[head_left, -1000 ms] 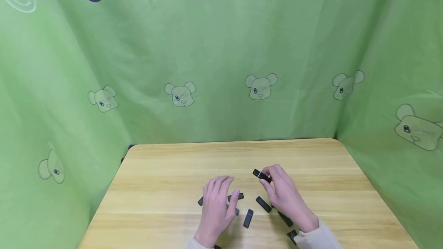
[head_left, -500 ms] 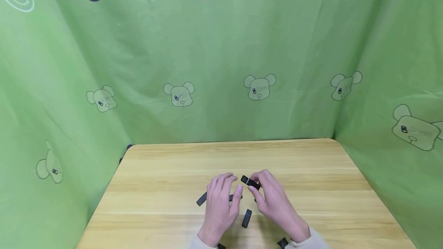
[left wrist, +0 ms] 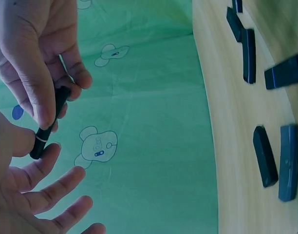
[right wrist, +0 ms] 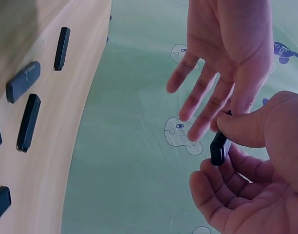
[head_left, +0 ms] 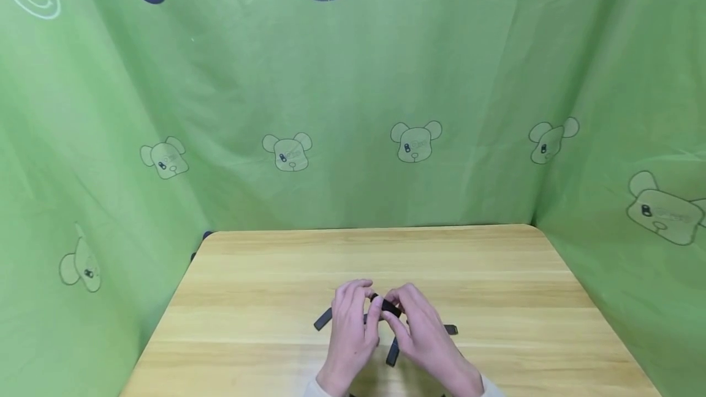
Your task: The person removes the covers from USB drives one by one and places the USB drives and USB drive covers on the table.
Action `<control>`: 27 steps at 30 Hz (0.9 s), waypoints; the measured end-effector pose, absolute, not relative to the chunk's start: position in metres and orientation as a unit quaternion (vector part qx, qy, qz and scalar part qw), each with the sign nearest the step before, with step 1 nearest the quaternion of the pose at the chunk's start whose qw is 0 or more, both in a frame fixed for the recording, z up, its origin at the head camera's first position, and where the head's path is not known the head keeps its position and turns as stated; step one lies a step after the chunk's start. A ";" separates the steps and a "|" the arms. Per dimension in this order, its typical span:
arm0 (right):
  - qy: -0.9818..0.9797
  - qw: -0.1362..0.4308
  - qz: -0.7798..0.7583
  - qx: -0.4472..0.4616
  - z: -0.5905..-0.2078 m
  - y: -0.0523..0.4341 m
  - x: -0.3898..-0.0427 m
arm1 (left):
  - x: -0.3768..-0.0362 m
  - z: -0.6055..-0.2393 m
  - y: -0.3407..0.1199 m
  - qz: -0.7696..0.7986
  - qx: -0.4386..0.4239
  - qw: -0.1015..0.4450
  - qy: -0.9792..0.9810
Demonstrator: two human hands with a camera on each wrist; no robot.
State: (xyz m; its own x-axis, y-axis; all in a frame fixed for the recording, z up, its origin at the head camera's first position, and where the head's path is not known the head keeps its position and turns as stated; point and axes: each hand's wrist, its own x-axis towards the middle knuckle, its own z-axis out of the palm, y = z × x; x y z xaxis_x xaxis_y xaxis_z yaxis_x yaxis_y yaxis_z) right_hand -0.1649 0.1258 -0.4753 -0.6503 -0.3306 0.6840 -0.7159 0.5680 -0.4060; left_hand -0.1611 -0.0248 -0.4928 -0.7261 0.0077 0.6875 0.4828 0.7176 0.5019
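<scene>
- Progress: you have one black capped stick (head_left: 392,309), likely a USB flash drive, raised in both hands over the wooden table (head_left: 496,280); handling looks midway, not yet set down; cap fully seated or parting, can't tell;
- Left hand (head_left: 349,326): thumb and index finger pinch the end by the white band (left wrist: 41,139); your other fingers spread loose;
- Right hand (head_left: 427,336): thumb and fingers grasp the longer part;
- Left to do: loose sticks lie scattered on the table, no sorted group visible; which are done, which wait, can't tell;
- Count: hands, two; held stick, one; head view, at least four on the table: left stick (head_left: 322,319), half-hidden stick (head_left: 366,318) behind your left hand, middle stick (head_left: 392,354) between your wrists, right stick (head_left: 451,329) partly behind your right hand;
- Wrist views: left shows six table sticks, right shows five; overlap likely, so overall total unclear.
</scene>
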 end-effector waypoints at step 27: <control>-0.788 -0.034 0.583 0.196 -0.469 0.127 -0.159 | -0.153 -0.484 -0.036 -0.618 -0.072 0.084 -0.778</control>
State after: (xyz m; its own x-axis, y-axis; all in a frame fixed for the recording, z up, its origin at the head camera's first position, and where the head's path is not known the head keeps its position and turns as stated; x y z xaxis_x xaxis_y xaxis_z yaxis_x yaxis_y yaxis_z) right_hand -0.1590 0.1272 -0.4691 -0.9212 -0.3476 0.1748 -0.2686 0.2431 -0.9321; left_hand -0.1534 -0.0363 -0.4835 -0.9752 0.0085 0.2211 0.2172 0.2263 0.9495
